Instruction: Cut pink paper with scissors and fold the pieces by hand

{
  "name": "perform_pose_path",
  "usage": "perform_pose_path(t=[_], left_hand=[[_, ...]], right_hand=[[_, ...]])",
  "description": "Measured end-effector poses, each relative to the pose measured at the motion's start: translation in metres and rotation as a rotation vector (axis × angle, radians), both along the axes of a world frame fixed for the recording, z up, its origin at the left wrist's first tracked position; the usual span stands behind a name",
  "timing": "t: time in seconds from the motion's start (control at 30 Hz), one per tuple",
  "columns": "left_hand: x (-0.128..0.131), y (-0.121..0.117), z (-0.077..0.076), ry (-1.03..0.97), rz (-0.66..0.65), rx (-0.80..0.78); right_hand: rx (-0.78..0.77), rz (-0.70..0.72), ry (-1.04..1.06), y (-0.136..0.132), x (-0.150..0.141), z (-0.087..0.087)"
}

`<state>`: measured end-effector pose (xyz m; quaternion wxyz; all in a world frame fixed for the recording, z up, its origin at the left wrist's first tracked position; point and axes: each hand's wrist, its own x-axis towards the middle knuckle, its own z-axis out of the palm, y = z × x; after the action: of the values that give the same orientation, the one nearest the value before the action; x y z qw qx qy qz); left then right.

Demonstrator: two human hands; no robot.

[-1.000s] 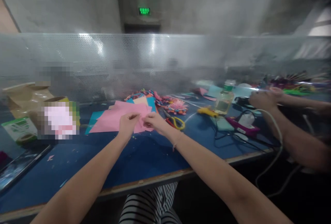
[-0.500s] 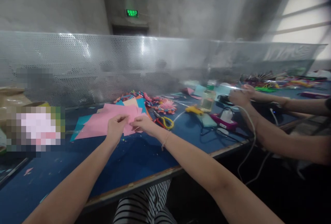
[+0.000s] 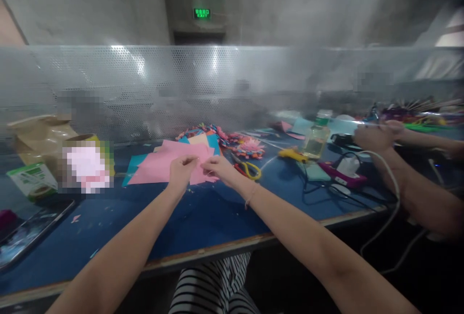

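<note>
My left hand (image 3: 180,172) and my right hand (image 3: 220,169) are close together over the front part of the pink paper sheets (image 3: 154,166). Each has its thumb and fingers pinched. Something small, perhaps a pink paper piece, seems to be between the fingertips, but it blends with the paper behind and I cannot make it out. Blue paper (image 3: 132,166) shows under the pink stack. Behind it lie blue and cream sheets (image 3: 200,141) and several fringed paper flowers (image 3: 250,147). Scissors with yellow and red handles (image 3: 253,171) lie just right of my right hand.
A phone (image 3: 34,229), a green-white box (image 3: 33,181) and a brown bag (image 3: 39,137) are at left. Rightward are a yellow glue gun (image 3: 293,155), a bottle (image 3: 316,137), a purple power strip (image 3: 342,176) with cables, and another person's hands (image 3: 377,136). A perforated screen (image 3: 145,91) stands behind.
The view swung right, then back left, so everything shifted in the picture. My hands stay pinched together over the pink paper, with only slight finger movement.
</note>
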<state>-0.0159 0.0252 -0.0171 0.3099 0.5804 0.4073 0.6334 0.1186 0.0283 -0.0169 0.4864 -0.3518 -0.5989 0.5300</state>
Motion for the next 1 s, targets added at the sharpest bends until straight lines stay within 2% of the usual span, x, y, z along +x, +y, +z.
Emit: perform_pose_path(t=[0.2,0.33,0.5,0.67,0.8,1.0], left_hand=[[0.0,-0.001,0.003,-0.013,0.012,-0.011],[0.001,-0.003,0.004,0.024,-0.025,-0.02],[0.003,-0.004,0.003,0.06,-0.101,-0.022],[0.004,-0.004,0.001,0.031,-0.134,-0.082],[0.004,-0.004,0.002,-0.011,-0.149,-0.104],[0.005,-0.008,0.007,-0.017,-0.149,-0.117]], right_hand=[[-0.052,0.117,-0.071,0.0,-0.002,-0.004],[-0.002,0.057,-0.014,0.003,0.001,-0.004],[0.038,-0.107,0.154,0.004,0.005,0.001],[0.116,-0.204,0.116,0.004,0.007,0.004],[0.184,-0.182,0.111,0.005,0.008,0.002],[0.193,-0.127,0.095,0.006,0.008,0.0]])
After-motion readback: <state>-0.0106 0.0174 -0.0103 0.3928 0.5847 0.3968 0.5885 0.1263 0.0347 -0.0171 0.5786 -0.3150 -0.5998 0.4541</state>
